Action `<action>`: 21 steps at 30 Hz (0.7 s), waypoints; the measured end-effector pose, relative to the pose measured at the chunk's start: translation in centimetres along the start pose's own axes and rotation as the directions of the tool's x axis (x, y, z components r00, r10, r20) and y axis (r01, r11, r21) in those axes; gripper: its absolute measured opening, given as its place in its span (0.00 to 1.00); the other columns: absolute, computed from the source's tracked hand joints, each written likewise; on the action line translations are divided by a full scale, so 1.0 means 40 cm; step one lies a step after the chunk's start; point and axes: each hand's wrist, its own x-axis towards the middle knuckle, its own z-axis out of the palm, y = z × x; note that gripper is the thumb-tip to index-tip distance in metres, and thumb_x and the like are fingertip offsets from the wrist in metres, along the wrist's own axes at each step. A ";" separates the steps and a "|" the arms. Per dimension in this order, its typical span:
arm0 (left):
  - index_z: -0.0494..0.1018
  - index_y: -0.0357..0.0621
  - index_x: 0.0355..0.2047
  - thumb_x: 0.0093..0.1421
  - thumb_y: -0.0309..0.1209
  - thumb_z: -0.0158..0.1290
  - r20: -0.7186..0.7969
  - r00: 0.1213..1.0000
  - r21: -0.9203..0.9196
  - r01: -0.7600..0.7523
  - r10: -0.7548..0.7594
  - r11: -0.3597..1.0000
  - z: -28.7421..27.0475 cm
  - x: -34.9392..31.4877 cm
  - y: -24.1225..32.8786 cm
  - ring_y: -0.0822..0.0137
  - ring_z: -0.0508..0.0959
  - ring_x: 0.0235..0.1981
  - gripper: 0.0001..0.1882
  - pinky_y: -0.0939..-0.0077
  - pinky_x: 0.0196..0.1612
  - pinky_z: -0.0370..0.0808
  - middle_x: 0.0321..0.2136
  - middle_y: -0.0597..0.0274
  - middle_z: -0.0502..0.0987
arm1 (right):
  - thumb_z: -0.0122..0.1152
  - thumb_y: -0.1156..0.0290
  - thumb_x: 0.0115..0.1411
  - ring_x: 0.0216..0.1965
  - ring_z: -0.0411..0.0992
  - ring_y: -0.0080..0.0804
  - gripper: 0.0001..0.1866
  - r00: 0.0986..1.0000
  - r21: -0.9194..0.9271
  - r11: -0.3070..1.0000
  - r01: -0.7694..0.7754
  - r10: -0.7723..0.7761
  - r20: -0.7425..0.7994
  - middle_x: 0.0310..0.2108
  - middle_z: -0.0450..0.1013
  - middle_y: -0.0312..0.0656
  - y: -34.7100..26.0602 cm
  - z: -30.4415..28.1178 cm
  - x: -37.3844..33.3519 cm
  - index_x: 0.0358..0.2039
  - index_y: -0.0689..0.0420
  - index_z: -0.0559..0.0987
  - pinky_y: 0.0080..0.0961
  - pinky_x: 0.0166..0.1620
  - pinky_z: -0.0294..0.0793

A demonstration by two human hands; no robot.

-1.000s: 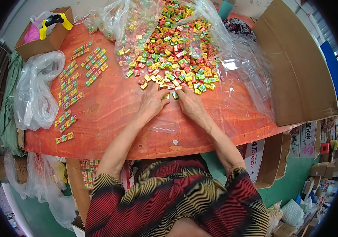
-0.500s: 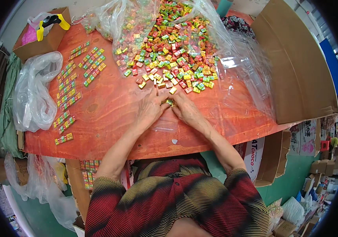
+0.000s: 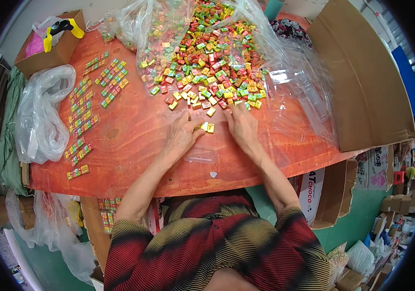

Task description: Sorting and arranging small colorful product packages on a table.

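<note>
My left hand (image 3: 180,133) rests on the red wooden tabletop, thumb and fingers closed at the left end of a short row of small yellow wrapped blocks (image 3: 210,128). Part of that row is hidden by the fingers. To its right, my right hand (image 3: 243,127) reaches forward with fingers apart, its tips at the near edge of a big heap of small red, yellow, green and orange wrapped blocks (image 3: 217,72). One loose yellow block (image 3: 211,112) lies between the hands. A clear plastic piece (image 3: 199,156) lies near my left wrist.
Rows of joined blocks (image 3: 84,121) lie at the left, beside a crumpled clear bag (image 3: 45,116). An open carton (image 3: 52,46) stands at the back left. Clear plastic sheeting (image 3: 304,87) and a tall cardboard panel (image 3: 360,72) border the right. The table's front edge runs before me.
My right hand has left the yellow blocks and moved forward and right to the heap. My left hand stays by the blocks, which now show more.
</note>
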 end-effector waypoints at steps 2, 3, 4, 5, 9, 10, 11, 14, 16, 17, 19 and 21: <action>0.76 0.50 0.36 0.43 0.32 0.61 0.005 1.000 -0.009 0.004 -0.004 1.000 0.000 0.006 0.005 0.60 0.71 0.30 0.16 0.67 0.32 0.69 0.26 0.59 0.66 | 0.53 0.71 0.53 0.31 0.68 0.47 0.08 0.999 -0.052 0.998 0.017 -0.019 -0.039 0.30 0.67 0.50 0.010 0.011 0.009 0.32 0.60 0.70 0.39 0.27 0.69; 0.76 0.50 0.36 0.43 0.32 0.61 0.002 1.000 -0.009 0.004 -0.004 1.000 0.002 0.007 0.003 0.60 0.71 0.30 0.16 0.67 0.32 0.69 0.26 0.59 0.66 | 0.53 0.71 0.52 0.30 0.68 0.47 0.07 0.996 -0.104 0.994 0.041 -0.049 -0.074 0.29 0.67 0.50 0.019 0.021 0.013 0.31 0.60 0.70 0.39 0.26 0.68; 0.76 0.50 0.36 0.43 0.32 0.61 0.006 1.000 -0.008 -0.003 0.003 1.000 0.005 0.006 0.000 0.60 0.71 0.30 0.16 0.67 0.33 0.69 0.26 0.59 0.66 | 0.53 0.71 0.52 0.30 0.68 0.47 0.07 0.996 -0.105 0.994 0.044 -0.052 -0.075 0.29 0.67 0.50 0.026 0.030 0.010 0.31 0.60 0.70 0.39 0.26 0.68; 0.76 0.50 0.36 0.43 0.32 0.61 0.009 1.000 -0.008 -0.010 0.010 1.000 0.006 0.006 -0.002 0.60 0.71 0.30 0.16 0.67 0.33 0.69 0.26 0.60 0.66 | 0.53 0.70 0.53 0.30 0.68 0.46 0.07 0.996 -0.119 0.990 0.077 -0.083 -0.044 0.29 0.67 0.48 0.033 0.039 0.001 0.31 0.60 0.71 0.38 0.28 0.69; 0.76 0.51 0.36 0.43 0.32 0.61 0.042 0.999 -0.007 0.005 -0.005 1.000 -0.009 -0.004 0.007 0.60 0.71 0.30 0.16 0.67 0.33 0.69 0.26 0.60 0.66 | 0.54 0.71 0.53 0.33 0.69 0.46 0.07 0.978 0.029 0.980 0.198 -0.199 0.054 0.31 0.67 0.46 0.023 0.038 -0.038 0.31 0.59 0.72 0.37 0.32 0.69; 0.76 0.51 0.36 0.43 0.32 0.61 0.044 0.999 0.000 0.007 -0.007 1.000 -0.012 -0.005 0.008 0.60 0.71 0.30 0.16 0.67 0.33 0.69 0.26 0.60 0.66 | 0.54 0.71 0.52 0.34 0.69 0.46 0.07 0.966 0.111 0.965 0.236 -0.246 0.080 0.32 0.67 0.46 0.019 0.034 -0.043 0.31 0.59 0.72 0.37 0.33 0.70; 0.76 0.51 0.36 0.43 0.32 0.61 0.046 0.999 0.007 0.008 -0.009 1.000 -0.013 -0.007 0.008 0.60 0.70 0.30 0.16 0.67 0.33 0.69 0.26 0.60 0.66 | 0.54 0.71 0.52 0.34 0.69 0.46 0.07 0.966 0.111 0.965 0.236 -0.246 0.081 0.32 0.67 0.46 0.013 0.034 -0.046 0.31 0.59 0.72 0.37 0.33 0.70; 0.76 0.51 0.35 0.42 0.31 0.61 0.027 1.000 0.011 -0.001 0.001 1.000 -0.005 -0.005 0.001 0.60 0.70 0.30 0.17 0.68 0.33 0.69 0.26 0.60 0.66 | 0.55 0.72 0.52 0.34 0.69 0.47 0.07 0.952 0.171 0.953 0.250 -0.274 0.136 0.32 0.67 0.46 0.005 0.037 -0.029 0.33 0.59 0.72 0.36 0.33 0.70; 0.76 0.51 0.35 0.42 0.31 0.61 0.017 1.000 0.010 -0.002 0.002 1.000 -0.002 -0.001 0.004 0.60 0.70 0.30 0.17 0.68 0.33 0.69 0.26 0.60 0.66 | 0.55 0.70 0.53 0.32 0.70 0.47 0.10 0.985 0.159 0.973 0.165 -0.170 0.018 0.31 0.68 0.46 0.028 0.043 0.002 0.36 0.58 0.73 0.36 0.32 0.70; 0.76 0.51 0.35 0.41 0.31 0.61 0.009 1.000 0.005 -0.005 0.005 1.000 0.001 -0.001 0.006 0.60 0.70 0.30 0.17 0.68 0.33 0.69 0.26 0.60 0.66 | 0.53 0.72 0.53 0.30 0.70 0.47 0.12 0.985 0.071 0.983 0.172 -0.172 0.005 0.30 0.68 0.47 0.039 0.043 0.024 0.39 0.56 0.73 0.37 0.31 0.70; 0.76 0.51 0.35 0.41 0.31 0.61 0.018 1.000 -0.003 0.006 -0.006 1.000 -0.004 0.003 0.010 0.60 0.70 0.30 0.17 0.68 0.33 0.69 0.26 0.60 0.66 | 0.48 0.75 0.52 0.30 0.70 0.46 0.10 0.981 -0.090 0.979 0.185 -0.178 0.076 0.29 0.68 0.48 0.035 0.029 0.053 0.37 0.57 0.71 0.38 0.30 0.70; 0.76 0.50 0.35 0.41 0.31 0.61 0.023 1.000 -0.011 0.021 -0.020 1.000 -0.006 0.003 0.009 0.60 0.70 0.31 0.17 0.68 0.34 0.69 0.26 0.60 0.66 | 0.46 0.76 0.52 0.31 0.70 0.46 0.08 0.976 -0.106 0.973 0.207 -0.199 0.084 0.30 0.67 0.49 0.035 0.034 0.053 0.33 0.59 0.71 0.38 0.30 0.70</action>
